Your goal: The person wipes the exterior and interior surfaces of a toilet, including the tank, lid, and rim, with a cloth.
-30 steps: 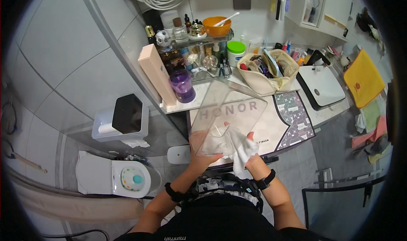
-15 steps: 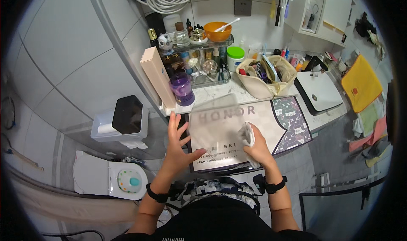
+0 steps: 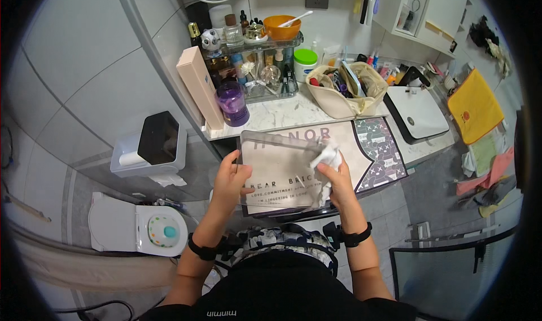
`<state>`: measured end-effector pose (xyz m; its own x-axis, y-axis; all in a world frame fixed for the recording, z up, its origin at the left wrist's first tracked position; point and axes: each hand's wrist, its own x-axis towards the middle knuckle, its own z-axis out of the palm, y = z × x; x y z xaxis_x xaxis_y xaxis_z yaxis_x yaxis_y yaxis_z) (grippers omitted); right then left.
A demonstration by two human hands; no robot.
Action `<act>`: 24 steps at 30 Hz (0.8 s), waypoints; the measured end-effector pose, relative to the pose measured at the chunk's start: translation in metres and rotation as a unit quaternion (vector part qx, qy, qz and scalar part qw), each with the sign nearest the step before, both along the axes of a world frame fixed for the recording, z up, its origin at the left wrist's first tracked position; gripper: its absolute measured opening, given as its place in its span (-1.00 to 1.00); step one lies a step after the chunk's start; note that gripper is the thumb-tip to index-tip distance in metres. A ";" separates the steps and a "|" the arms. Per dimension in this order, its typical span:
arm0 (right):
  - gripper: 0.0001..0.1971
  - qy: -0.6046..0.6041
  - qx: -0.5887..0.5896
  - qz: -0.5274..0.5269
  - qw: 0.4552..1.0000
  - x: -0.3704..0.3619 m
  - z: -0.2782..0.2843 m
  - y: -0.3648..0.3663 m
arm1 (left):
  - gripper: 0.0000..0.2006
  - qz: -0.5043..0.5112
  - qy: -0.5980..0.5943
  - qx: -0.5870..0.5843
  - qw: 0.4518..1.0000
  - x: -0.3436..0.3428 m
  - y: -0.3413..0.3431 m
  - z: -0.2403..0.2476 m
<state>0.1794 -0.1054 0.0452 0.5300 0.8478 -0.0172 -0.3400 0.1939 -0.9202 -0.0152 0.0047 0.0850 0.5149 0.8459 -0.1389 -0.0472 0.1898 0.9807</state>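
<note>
A clear plastic panel [image 3: 276, 177] with a raised rim, possibly a shallow tray, is held over a beige printed mat [image 3: 343, 135]. The mat's lettering shows through it. At its left edge my left hand [image 3: 227, 183] grips it with curled fingers, the thumb partly hidden. My right hand [image 3: 340, 187] is closed round a crumpled white cloth [image 3: 325, 160], pressing it against the panel's right end. Whether the cloth is fabric or paper I cannot make out.
On the marble counter [image 3: 282, 115] stand a purple jar [image 3: 232, 105], a tall pink box [image 3: 199, 89], a clear organizer with bottles [image 3: 265, 75], an open cream pouch [image 3: 344, 98] and a white scale-like slab [image 3: 416, 115]. A toilet [image 3: 164, 229] is at lower left.
The panel has tilted, its rim now showing along the top. My left hand went from spread fingers to gripping its left edge. The cloth has shifted to the panel's right end.
</note>
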 end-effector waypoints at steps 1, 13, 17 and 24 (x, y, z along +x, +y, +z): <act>-0.50 0.000 0.000 0.000 1.000 -0.002 -0.003 0.000 | -0.44 0.000 0.000 0.000 1.000 0.001 0.001 -0.001; -0.66 -0.239 -0.118 -0.061 0.962 -0.027 -0.013 -0.025 | -0.53 0.068 -0.013 0.019 0.997 0.006 0.004 -0.004; -0.64 -0.077 -0.133 -0.034 0.988 -0.017 0.003 -0.036 | -0.51 0.046 -0.048 -0.011 0.998 0.007 0.003 -0.003; -0.53 -0.322 0.175 -0.208 0.907 -0.045 0.043 -0.014 | -0.52 0.027 -0.008 -0.018 0.999 0.020 -0.007 -0.003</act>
